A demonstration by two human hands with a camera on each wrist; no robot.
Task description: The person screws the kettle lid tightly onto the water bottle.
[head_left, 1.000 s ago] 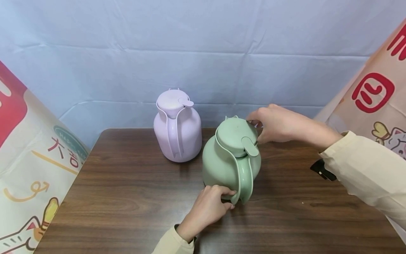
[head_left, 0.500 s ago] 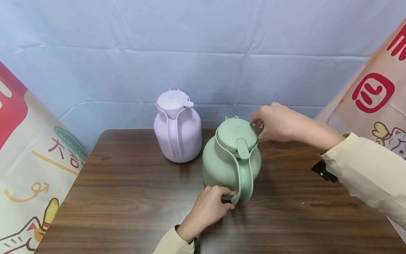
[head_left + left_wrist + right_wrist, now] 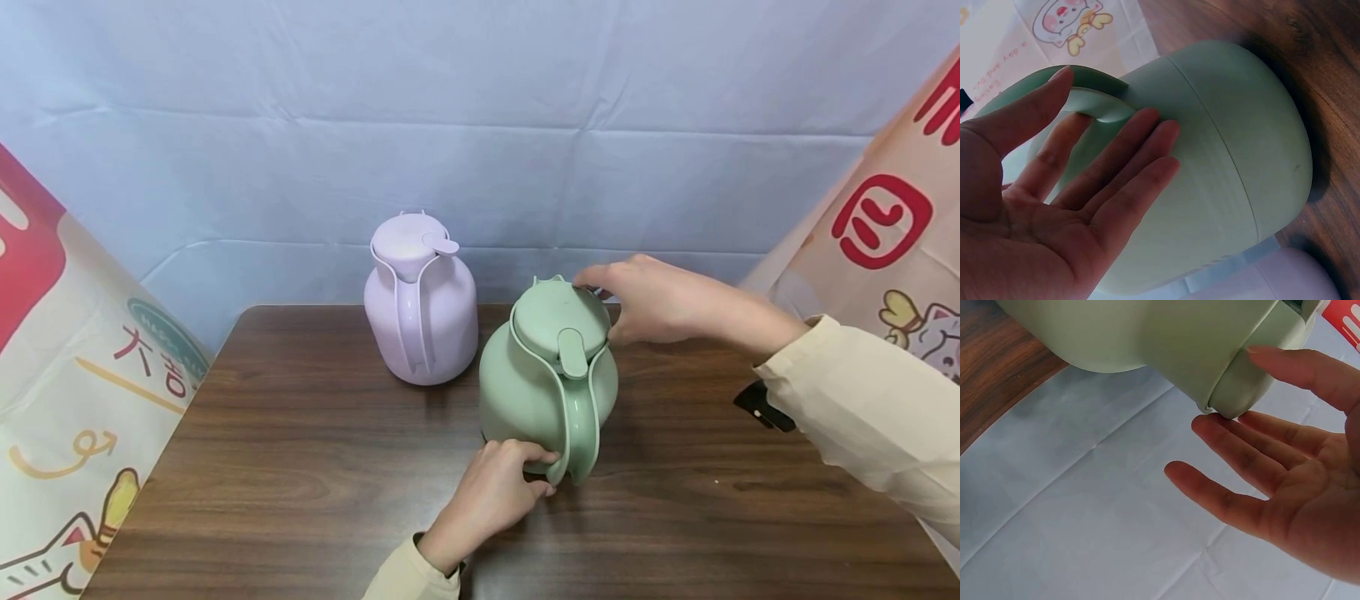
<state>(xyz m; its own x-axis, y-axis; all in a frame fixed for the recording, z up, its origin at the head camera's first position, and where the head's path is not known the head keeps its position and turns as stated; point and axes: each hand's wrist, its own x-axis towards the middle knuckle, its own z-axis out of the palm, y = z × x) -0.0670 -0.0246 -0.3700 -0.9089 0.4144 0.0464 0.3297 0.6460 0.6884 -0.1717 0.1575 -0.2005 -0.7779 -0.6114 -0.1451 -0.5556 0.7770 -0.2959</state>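
Note:
A green thermos jug (image 3: pixel 498 387) stands upright on the brown wooden table, its handle (image 3: pixel 581 425) towards me. The lid (image 3: pixel 551 312) sits in the jug's mouth, and its tab (image 3: pixel 572 354) lines up roughly with the handle. My left hand (image 3: pixel 491 492) pinches the handle's lower end between thumb and index finger; in the left wrist view the other fingers (image 3: pixel 1147 181) extend beside the jug's body. At the lid's right rim is my right hand (image 3: pixel 663 300), thumb on the near side and fingers (image 3: pixel 1247 453) on the far side, gripping it.
A lilac thermos jug (image 3: pixel 427 325) of the same shape stands behind and left of the green one, its tab pointing right. The wooden table (image 3: pixel 300 467) ends at a pale blue cloth (image 3: pixel 450 125). Printed cloths (image 3: pixel 82 375) hang at both sides.
The green lid's tab has swung left, from right of the handle to over it. My right hand drew back slightly, then came forward onto the lid again. My left hand stayed put.

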